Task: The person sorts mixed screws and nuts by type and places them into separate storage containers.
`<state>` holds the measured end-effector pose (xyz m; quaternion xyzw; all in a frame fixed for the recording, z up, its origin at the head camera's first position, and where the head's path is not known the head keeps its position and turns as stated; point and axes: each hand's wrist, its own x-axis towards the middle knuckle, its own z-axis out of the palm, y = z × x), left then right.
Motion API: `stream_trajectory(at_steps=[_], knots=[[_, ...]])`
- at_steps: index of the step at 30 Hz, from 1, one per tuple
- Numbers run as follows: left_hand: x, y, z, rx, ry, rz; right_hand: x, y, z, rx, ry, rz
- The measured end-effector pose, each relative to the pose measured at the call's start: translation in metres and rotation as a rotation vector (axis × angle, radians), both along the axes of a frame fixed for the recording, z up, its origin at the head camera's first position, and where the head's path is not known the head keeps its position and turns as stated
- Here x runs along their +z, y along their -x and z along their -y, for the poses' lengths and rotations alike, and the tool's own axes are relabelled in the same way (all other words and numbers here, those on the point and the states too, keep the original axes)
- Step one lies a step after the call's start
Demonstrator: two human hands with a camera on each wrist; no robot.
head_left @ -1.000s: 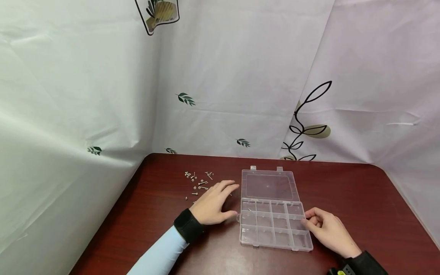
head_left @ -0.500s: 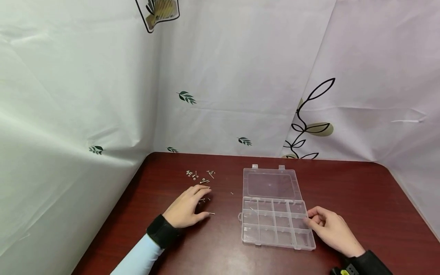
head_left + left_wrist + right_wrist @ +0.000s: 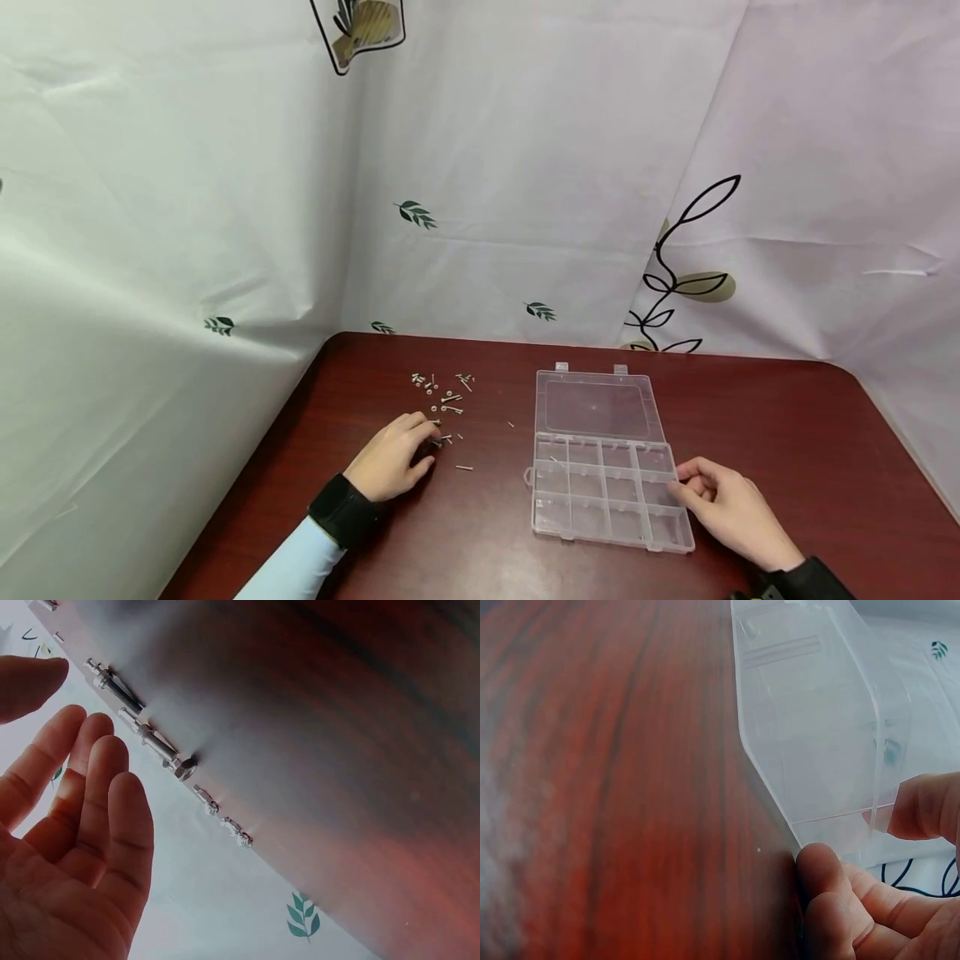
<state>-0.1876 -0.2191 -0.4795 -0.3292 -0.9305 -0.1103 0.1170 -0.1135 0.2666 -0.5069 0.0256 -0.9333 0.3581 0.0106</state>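
Note:
A clear plastic compartment box (image 3: 604, 502) lies with its lid (image 3: 595, 407) swung back flat behind it. My right hand (image 3: 735, 510) holds the box's right side; in the right wrist view, the thumb (image 3: 922, 806) laps over the rim and curled fingers (image 3: 823, 870) sit low against the outer wall. On the left, my left hand (image 3: 392, 460) hovers at the near edge of scattered screws and nuts (image 3: 452, 409), its fingers loosely bent. Several screws (image 3: 154, 742) lie beyond its fingertips in the left wrist view, with nothing between thumb and fingers.
One screw (image 3: 464, 467) lies apart, right of the left hand, and a smaller one (image 3: 512, 425) lies nearer the box. A thin piece (image 3: 557, 461) shows in a left compartment. White patterned cloth (image 3: 487, 167) hangs behind the dark red table (image 3: 465, 542).
My left hand has moved left, from beside the box back to the screws. A screw now lies on the table near where its thumb was. My right hand has stayed at the box.

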Motion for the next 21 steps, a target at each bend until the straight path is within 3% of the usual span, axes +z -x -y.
stream_trajectory(at_steps=[15, 21], knots=[[0.000, 0.018, -0.005, -0.036, 0.080, -0.074, -0.001, 0.000, 0.001, -0.010, 0.002, 0.017], [0.003, 0.029, -0.014, -0.060, 0.100, -0.036, 0.001, -0.001, 0.001, -0.019, -0.011, 0.010]])
